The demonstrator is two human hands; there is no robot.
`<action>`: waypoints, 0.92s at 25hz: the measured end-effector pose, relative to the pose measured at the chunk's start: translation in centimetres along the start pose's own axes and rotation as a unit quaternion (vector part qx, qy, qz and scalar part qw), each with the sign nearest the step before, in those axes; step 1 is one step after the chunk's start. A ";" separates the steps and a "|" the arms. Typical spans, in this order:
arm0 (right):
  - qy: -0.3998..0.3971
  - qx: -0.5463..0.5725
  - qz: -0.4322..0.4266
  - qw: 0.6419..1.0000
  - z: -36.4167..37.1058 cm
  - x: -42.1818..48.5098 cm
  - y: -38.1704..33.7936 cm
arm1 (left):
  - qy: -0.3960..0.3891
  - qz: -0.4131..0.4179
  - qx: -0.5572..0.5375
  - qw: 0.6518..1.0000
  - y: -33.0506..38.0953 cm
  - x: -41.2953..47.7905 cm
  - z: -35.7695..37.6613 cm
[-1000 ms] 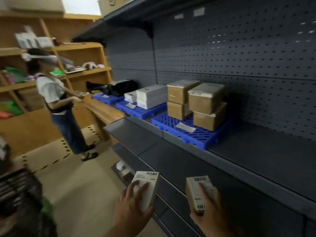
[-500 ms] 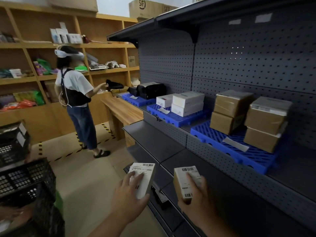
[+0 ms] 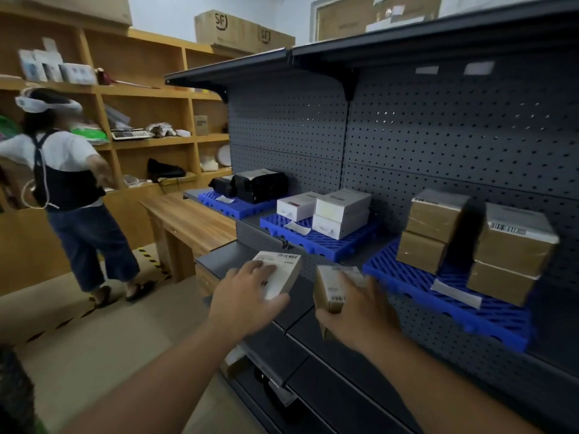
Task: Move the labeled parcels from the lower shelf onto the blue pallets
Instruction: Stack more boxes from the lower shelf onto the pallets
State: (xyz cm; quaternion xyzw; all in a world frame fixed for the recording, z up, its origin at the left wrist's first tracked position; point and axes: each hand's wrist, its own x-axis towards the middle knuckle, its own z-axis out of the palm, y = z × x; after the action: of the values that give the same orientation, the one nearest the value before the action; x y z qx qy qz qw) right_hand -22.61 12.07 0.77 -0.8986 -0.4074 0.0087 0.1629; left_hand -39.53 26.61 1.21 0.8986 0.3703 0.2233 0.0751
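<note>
A: Grip status?
B: Left hand point(image 3: 247, 296) clamped on white-labeled parcel point(image 3: 279, 275); right hand point(image 3: 357, 303) clamped on brown parcel point(image 3: 329, 289).
A: Location?
B: Both airborne, just short of the blue pallets point(image 3: 319, 242).

Ribbed plastic pallet point(image 3: 451, 296), cardboard parcels point(image 3: 435, 228)

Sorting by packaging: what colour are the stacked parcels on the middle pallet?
White parcels, on the blue pallet; head view.
</note>
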 end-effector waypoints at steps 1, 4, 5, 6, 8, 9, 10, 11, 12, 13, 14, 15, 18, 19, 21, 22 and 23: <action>0.017 -0.010 0.004 1.000 -1.8 0.8 -0.6 | 0.006 0.014 -0.005 1.000 0.6 1.5 -0.8; 0.075 -0.031 0.009 0.997 -7.2 3.1 -1.8 | 0.020 0.046 -0.024 0.998 2.9 5.6 -3.6; 0.091 -0.039 0.012 0.995 -8.9 3.8 -1.9 | 0.020 0.051 -0.034 0.998 3.8 6.9 -4.5; 0.105 -0.045 0.014 0.993 -10.6 4.4 -2.0 | 0.019 0.056 -0.042 0.997 4.6 8.1 -5.4; 0.131 -0.057 0.016 0.990 -13.4 5.3 -1.9 | 0.020 0.065 -0.044 0.997 6.2 10.2 -7.0; 0.141 -0.064 0.017 0.988 -14.4 5.5 -1.7 | 0.021 0.066 -0.044 0.997 6.8 11.1 -7.7; 0.150 -0.073 0.019 0.986 -15.3 5.8 -1.2 | 0.024 0.069 -0.046 0.996 7.4 12.0 -8.3; 0.158 -0.082 0.022 0.984 -15.9 6.1 -0.7 | 0.029 0.073 -0.046 0.996 8.0 12.8 -8.7; 0.162 -0.090 0.023 0.982 -16.6 6.3 -0.1 | 0.034 0.079 -0.042 0.995 8.6 13.6 -9.1; 0.165 -0.096 0.026 0.981 -17.2 6.5 0.6 | 0.039 0.087 -0.039 0.995 9.3 14.3 -9.2; 0.170 -0.100 0.029 0.980 -17.8 6.7 1.6 | 0.040 0.093 -0.036 0.994 10.2 14.8 -9.3; 0.181 -0.104 0.035 0.977 -18.5 7.0 2.8 | 0.039 0.103 -0.036 0.993 11.3 15.4 -9.2; 0.213 -0.121 0.068 0.967 -20.9 7.9 7.1 | 0.025 0.130 -0.039 0.990 14.8 17.4 -8.7; 0.224 -0.121 0.076 0.964 -21.7 8.3 8.7 | 0.023 0.136 -0.048 0.989 15.9 18.0 -8.3; 0.243 -0.125 0.095 0.957 -23.2 8.8 11.6 | 0.017 0.156 -0.064 0.986 18.1 19.4 -7.3; 0.247 -0.131 0.108 0.954 -23.8 8.9 12.9 | 0.012 0.165 -0.066 0.984 18.9 20.0 -6.7; 0.247 -0.134 0.123 0.952 -24.1 8.9 14.0 | 0.007 0.174 -0.068 0.982 19.5 20.5 -6.1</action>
State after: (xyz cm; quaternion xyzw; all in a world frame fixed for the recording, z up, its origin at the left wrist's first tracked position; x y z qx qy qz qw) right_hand -2.91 3.15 20.45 -0.9293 -0.2380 -0.2484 0.1342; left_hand -17.17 26.84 19.57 0.9403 0.1930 0.2643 0.0936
